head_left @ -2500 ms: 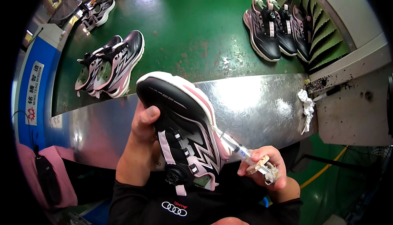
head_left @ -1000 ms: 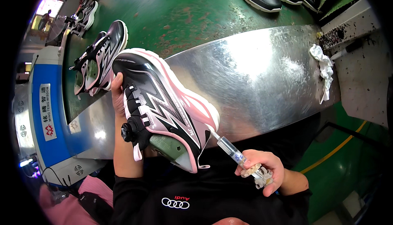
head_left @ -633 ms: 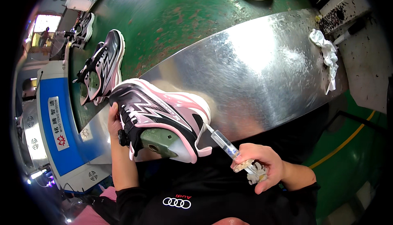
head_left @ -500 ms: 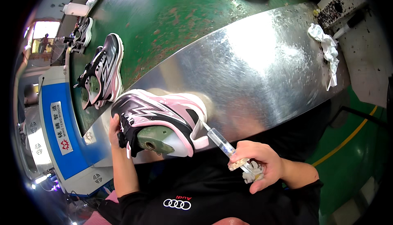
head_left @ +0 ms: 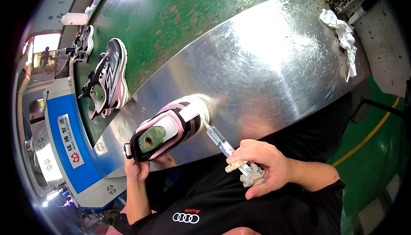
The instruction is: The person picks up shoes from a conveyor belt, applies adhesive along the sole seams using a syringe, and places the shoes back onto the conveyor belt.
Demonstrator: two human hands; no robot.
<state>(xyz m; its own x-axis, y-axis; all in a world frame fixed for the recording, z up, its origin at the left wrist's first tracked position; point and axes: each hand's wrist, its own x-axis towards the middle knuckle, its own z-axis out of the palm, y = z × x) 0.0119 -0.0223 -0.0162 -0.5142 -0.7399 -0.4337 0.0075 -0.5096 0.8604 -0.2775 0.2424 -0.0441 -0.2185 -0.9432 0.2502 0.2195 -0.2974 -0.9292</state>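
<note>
since half a second ago the shoe (head_left: 171,130) has tipped further, so now i'm looking almost straight at its heel opening and the green last inside, with the toe pressed onto the metal sheet (head_left: 274,64). earlier on it was held up showing its whole side, zigzag stripes and all. the view has slid too, the sheet fills more of the picture.

my left hand (head_left: 137,168) is closed around the heel end from underneath, fingers mostly hidden behind the shoe. my right hand (head_left: 263,164) is closed on a syringe (head_left: 220,140) plus a scrap of white cloth, and the tip touches the shoe's toe edge by the sole.

surface is a shiny scratched steel sheet lying over a green bench (head_left: 171,17) with rusty patches. floor on the right is green with a yellow line.

other stuff: a white rag (head_left: 342,32) on the sheet's far right edge, a matching pink and black shoe (head_left: 109,83) on the bench to the left, another shoe behind it, a white bottle (head_left: 75,19) further back, and a blue machine (head_left: 70,145) along the left. nothing sits between my hands and the shoe.
</note>
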